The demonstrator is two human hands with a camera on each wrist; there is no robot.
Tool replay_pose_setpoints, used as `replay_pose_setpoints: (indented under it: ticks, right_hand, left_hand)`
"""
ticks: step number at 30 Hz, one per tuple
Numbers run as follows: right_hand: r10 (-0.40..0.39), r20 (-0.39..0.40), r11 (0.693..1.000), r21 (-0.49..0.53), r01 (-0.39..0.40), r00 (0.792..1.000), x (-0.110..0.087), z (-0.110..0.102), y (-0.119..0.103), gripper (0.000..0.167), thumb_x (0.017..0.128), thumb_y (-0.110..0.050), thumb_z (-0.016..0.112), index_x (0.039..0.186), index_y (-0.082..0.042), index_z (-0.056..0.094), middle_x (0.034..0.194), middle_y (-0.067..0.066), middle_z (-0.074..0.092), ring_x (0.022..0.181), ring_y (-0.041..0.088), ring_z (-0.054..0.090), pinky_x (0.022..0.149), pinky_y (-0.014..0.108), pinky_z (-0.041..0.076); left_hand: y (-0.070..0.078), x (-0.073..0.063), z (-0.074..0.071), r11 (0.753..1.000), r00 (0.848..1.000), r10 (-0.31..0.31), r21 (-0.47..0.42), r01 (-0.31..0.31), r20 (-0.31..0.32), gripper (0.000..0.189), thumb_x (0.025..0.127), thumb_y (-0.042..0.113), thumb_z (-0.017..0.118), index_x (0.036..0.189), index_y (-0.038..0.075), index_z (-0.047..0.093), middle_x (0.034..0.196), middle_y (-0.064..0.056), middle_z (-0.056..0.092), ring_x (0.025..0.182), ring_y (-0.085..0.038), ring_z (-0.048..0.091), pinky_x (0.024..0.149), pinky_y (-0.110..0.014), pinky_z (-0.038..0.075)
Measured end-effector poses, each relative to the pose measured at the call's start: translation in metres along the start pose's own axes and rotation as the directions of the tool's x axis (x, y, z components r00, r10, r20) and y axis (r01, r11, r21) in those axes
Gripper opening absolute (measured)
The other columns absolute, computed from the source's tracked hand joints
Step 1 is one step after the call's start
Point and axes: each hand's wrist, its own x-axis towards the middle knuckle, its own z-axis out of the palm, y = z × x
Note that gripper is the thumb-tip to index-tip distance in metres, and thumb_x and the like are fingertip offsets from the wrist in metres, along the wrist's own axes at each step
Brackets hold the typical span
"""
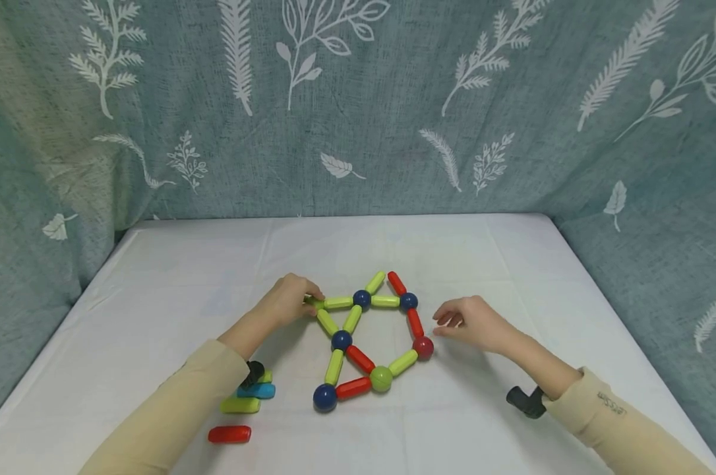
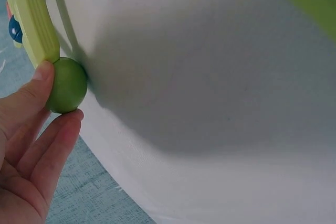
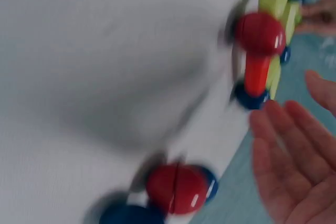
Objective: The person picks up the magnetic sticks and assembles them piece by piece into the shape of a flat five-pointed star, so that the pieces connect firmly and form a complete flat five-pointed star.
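A flat frame of yellow-green and red magnetic rods and coloured balls lies on the white table. My left hand pinches the green ball at its far left corner, thumb on one side and fingertips on the other; the head view mostly hides that ball. A yellow-green rod joins it. My right hand, fingers loosely bent and holding nothing, hovers just right of the red ball. Two rods, one yellow-green and one red, point away from the far blue balls with their outer ends free.
Beside my left forearm lie loose rods: a red one, a yellow-green one and a blue one. More red balls and blue balls sit low in the right wrist view, blurred. A patterned curtain hangs behind the table.
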Motion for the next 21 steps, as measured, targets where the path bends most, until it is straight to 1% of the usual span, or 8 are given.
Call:
replay_pose_setpoints:
  ticks: [2,4,6,7,10,14,16,21]
  right_hand:
    - [0.0,-0.061,1.0,0.004,0.0,0.998,0.002,-0.008,0.009,0.022,0.078,-0.011,0.072,0.096,0.001,0.067,0.085,0.004,0.067,0.075,0.015,0.061,0.068,0.027,0.052]
    - [0.001,-0.104,1.0,0.013,0.0,0.995,0.004,-0.017,0.02,0.022,0.078,-0.009,0.072,0.097,0.002,0.067,0.089,0.009,0.067,0.08,0.02,0.062,0.071,0.033,0.053]
    - [0.003,-0.12,1.0,0.005,-0.003,0.993,0.006,-0.024,0.032,0.023,0.078,-0.008,0.071,0.098,0.003,0.066,0.094,0.012,0.067,0.086,0.025,0.061,0.074,0.037,0.052]
    - [0.012,-0.113,1.0,0.001,-0.012,0.994,0.007,-0.027,0.037,0.024,0.078,-0.008,0.071,0.099,0.003,0.066,0.097,0.014,0.066,0.089,0.027,0.061,0.075,0.039,0.052]
    - [0.067,-0.059,0.998,-0.01,-0.068,0.996,0.01,-0.034,0.051,0.029,0.078,-0.012,0.072,0.103,0.003,0.066,0.103,0.016,0.065,0.094,0.032,0.059,0.077,0.04,0.051]
    - [0.155,0.035,0.988,-0.008,-0.155,0.987,0.017,-0.04,0.062,0.036,0.076,-0.019,0.074,0.104,0.003,0.065,0.103,0.016,0.064,0.09,0.03,0.061,0.075,0.038,0.051]
    - [0.165,0.075,0.986,-0.015,-0.164,0.983,0.021,-0.041,0.064,0.035,0.075,-0.019,0.075,0.102,0.002,0.066,0.1,0.014,0.066,0.088,0.028,0.062,0.076,0.037,0.051]
    - [0.142,0.143,0.989,-0.061,-0.135,0.979,0.033,-0.043,0.061,0.026,0.075,-0.017,0.074,0.093,0.0,0.068,0.09,0.009,0.068,0.086,0.025,0.062,0.077,0.039,0.05]
  left_hand:
    - [-0.001,0.002,-0.001,1.0,1.0,-0.011,-0.008,0.011,0.011,0.023,0.072,0.004,0.075,0.094,0.001,0.071,0.095,-0.01,0.068,0.096,-0.026,0.061,0.082,-0.036,0.049]
    - [-0.001,0.004,-0.001,1.0,1.0,-0.022,-0.014,0.022,0.02,0.023,0.072,0.004,0.075,0.094,0.002,0.071,0.095,-0.01,0.068,0.096,-0.026,0.061,0.083,-0.036,0.048]
    - [-0.002,0.005,-0.001,1.0,0.999,-0.023,-0.016,0.023,0.027,0.023,0.072,0.005,0.075,0.094,0.002,0.071,0.096,-0.009,0.068,0.097,-0.026,0.061,0.083,-0.037,0.048]
    - [-0.002,0.006,-0.002,1.0,0.999,-0.022,-0.015,0.022,0.029,0.023,0.072,0.005,0.075,0.094,0.002,0.071,0.096,-0.009,0.068,0.097,-0.026,0.061,0.083,-0.037,0.048]
    - [-0.004,0.007,-0.002,0.999,0.999,-0.026,-0.03,0.027,0.035,0.023,0.072,0.005,0.076,0.094,0.003,0.072,0.097,-0.009,0.068,0.096,-0.026,0.061,0.083,-0.037,0.048]
    - [-0.007,0.009,-0.003,0.996,0.999,-0.036,-0.08,0.039,0.039,0.025,0.071,0.007,0.077,0.095,0.004,0.072,0.098,-0.009,0.068,0.094,-0.026,0.062,0.081,-0.036,0.049]
    - [-0.008,0.01,-0.003,0.993,0.998,-0.043,-0.105,0.047,0.046,0.025,0.07,0.008,0.077,0.095,0.004,0.072,0.097,-0.008,0.068,0.092,-0.025,0.063,0.079,-0.035,0.05]
    - [-0.01,0.01,-0.006,0.989,0.997,-0.052,-0.135,0.06,0.064,0.026,0.069,0.007,0.078,0.094,0.004,0.071,0.097,-0.009,0.068,0.09,-0.026,0.064,0.077,-0.033,0.051]
